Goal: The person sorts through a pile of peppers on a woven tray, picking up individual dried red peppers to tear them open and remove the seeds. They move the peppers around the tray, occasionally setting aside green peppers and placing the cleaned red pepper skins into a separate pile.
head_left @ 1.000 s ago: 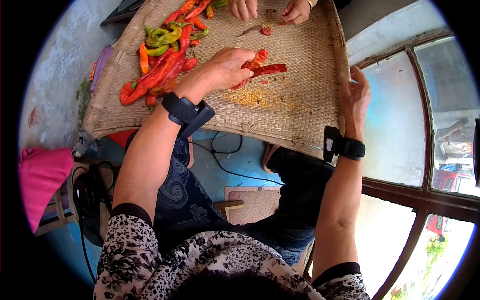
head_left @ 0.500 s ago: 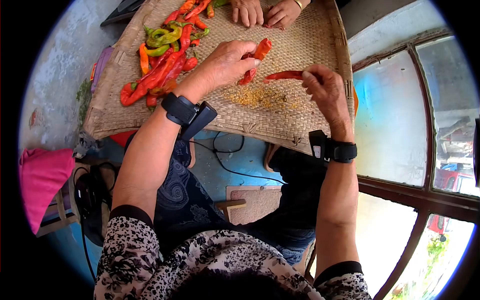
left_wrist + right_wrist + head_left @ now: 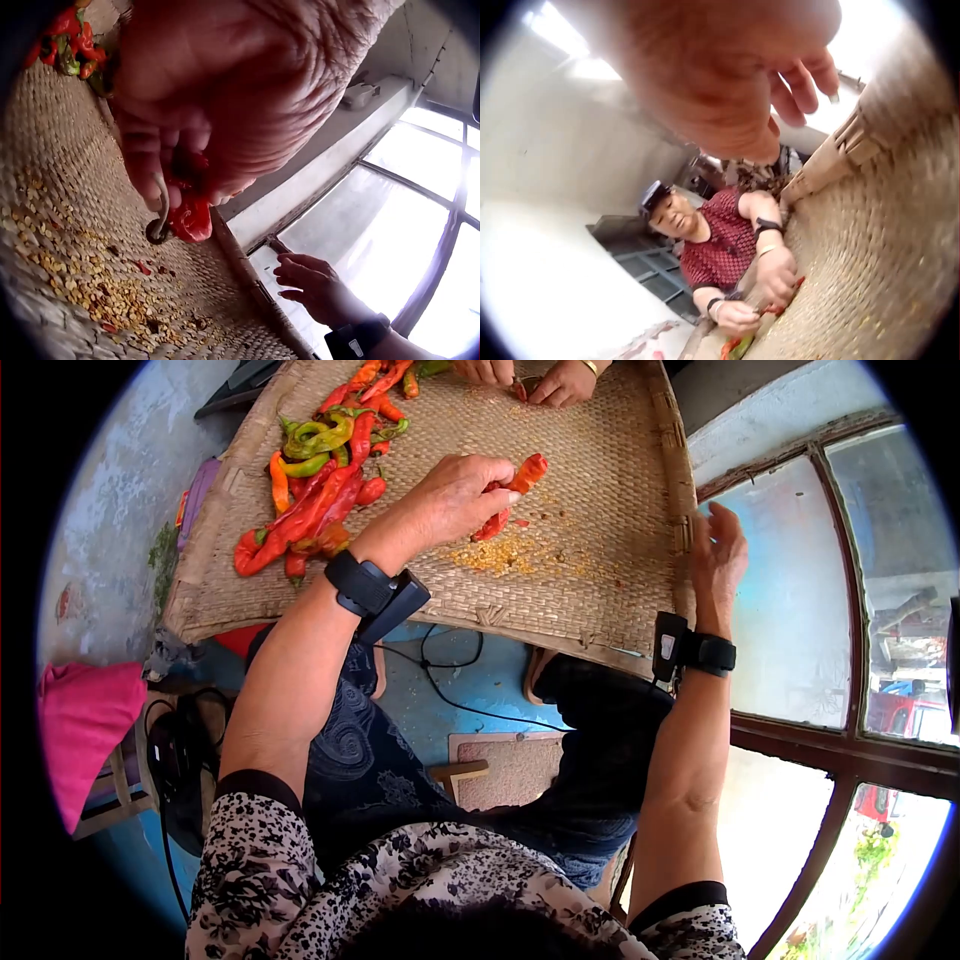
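Note:
My left hand (image 3: 455,500) is over the woven tray (image 3: 590,585), fingers and thumb curled round a torn red chili pepper (image 3: 528,472). Its glossy flesh shows below the fingers in the left wrist view, beside a pale curved stem (image 3: 162,196) with a dark cap. Yellow seeds (image 3: 495,555) and small red scraps lie scattered under it. Just outside the tray's right rim is my right hand (image 3: 718,555), raised with its fingers loosely spread. Nothing shows between the fingers of the right hand in the right wrist view.
Whole red, orange and green chili peppers (image 3: 320,490) lie heaped on the tray's left side. Across the tray, another person's hands (image 3: 565,382) work on a red pepper piece. A framed window (image 3: 790,600) stands close on the right. A black cable (image 3: 470,705) crosses the floor below.
Half a second ago my right hand held a red pepper strip over the tray; now it is past the right rim without the strip. My left hand still holds its pepper.

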`<control>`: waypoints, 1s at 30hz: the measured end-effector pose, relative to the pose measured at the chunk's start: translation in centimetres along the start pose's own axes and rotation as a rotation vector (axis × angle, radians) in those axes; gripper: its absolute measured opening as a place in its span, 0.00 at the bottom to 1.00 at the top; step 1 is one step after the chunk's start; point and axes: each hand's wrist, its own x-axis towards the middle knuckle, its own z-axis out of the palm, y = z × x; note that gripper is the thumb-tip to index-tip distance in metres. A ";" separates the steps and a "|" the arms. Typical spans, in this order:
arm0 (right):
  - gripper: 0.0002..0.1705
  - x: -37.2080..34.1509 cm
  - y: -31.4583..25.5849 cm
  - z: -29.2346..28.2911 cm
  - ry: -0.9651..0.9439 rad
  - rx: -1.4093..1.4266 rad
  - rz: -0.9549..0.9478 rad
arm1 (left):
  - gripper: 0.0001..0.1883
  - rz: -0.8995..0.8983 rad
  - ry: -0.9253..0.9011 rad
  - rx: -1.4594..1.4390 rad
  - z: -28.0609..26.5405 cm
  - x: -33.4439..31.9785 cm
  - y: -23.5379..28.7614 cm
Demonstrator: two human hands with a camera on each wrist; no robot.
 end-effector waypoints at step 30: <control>0.18 1.1 2.5 0.0 0.291 -0.303 0.202 | 0.09 -0.159 -0.062 -0.290 1.7 0.3 -0.3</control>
